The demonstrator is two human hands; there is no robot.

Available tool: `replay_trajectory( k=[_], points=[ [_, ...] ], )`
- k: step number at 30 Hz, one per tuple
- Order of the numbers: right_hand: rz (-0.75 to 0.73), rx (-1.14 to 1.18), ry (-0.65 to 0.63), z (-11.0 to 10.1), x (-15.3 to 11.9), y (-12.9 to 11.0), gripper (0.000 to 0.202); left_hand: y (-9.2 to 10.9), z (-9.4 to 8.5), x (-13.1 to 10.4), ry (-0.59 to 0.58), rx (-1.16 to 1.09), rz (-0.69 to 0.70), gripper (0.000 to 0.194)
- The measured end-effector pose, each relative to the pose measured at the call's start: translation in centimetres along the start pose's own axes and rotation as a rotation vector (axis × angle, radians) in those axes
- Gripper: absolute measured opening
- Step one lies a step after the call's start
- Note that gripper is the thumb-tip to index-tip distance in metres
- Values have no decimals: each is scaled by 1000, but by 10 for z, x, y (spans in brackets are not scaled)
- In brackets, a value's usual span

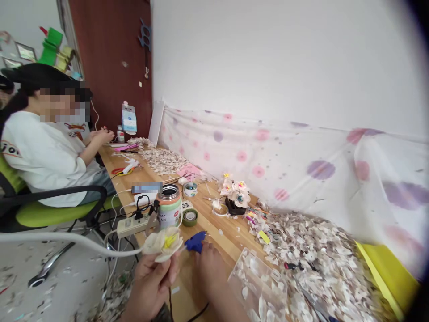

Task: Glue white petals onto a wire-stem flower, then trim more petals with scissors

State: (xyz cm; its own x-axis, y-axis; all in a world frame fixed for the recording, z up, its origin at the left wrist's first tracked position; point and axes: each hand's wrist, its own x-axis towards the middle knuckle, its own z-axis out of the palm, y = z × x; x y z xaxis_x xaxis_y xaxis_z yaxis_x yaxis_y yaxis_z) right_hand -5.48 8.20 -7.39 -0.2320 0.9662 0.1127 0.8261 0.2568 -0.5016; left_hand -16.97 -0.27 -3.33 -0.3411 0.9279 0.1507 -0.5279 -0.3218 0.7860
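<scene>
In the lower middle of the head view, my left hand [154, 277] pinches a handmade flower [164, 243] from below. Its petals are cream-white and spread around a bright yellow centre. To the right of it, my right hand [209, 266] is closed on a blue glue gun [195, 242], held low over the wooden table [201, 214]. The gun's nozzle points right, and its handle is mostly hidden by my fingers. Nearest to my right forearm lies a clear plastic box [259, 286] with loose white petals in it.
An open thermos [169, 205], its green lid [190, 216] and a power strip [132, 225] stand left of centre. A pot of finished flowers [236, 201] is farther back. Dried petals [311, 250] are heaped at right. Across the left end sits a co-worker [47, 152], hands raised.
</scene>
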Motion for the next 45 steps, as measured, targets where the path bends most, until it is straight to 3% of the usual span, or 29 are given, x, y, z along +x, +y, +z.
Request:
replay_trajectory(
  k=[4, 9, 15, 21, 31, 38, 45],
  points=[
    [46, 332, 50, -25, 6, 19, 17, 16, 5, 3, 65, -1, 28, 30],
    [121, 844, 88, -57, 0, 43, 51, 28, 17, 3, 94, 96, 16, 28],
    [144, 1228, 124, -79, -36, 43, 57, 9, 34, 5, 123, 72, -87, 41],
    [171, 1602, 54, -87, -50, 42, 55, -11, 43, 15, 102, 74, -119, 43],
    [136, 1785, -33, -109, -64, 31, 57, -29, 53, 15, 53, 71, -126, 36],
    [78, 1930, -28, -100, -70, 23, 55, -40, 72, 1, -81, -96, -401, 32],
    [113, 1865, -48, -94, -68, 15, 56, -46, 85, -6, -279, -106, -478, 30]
  ],
)
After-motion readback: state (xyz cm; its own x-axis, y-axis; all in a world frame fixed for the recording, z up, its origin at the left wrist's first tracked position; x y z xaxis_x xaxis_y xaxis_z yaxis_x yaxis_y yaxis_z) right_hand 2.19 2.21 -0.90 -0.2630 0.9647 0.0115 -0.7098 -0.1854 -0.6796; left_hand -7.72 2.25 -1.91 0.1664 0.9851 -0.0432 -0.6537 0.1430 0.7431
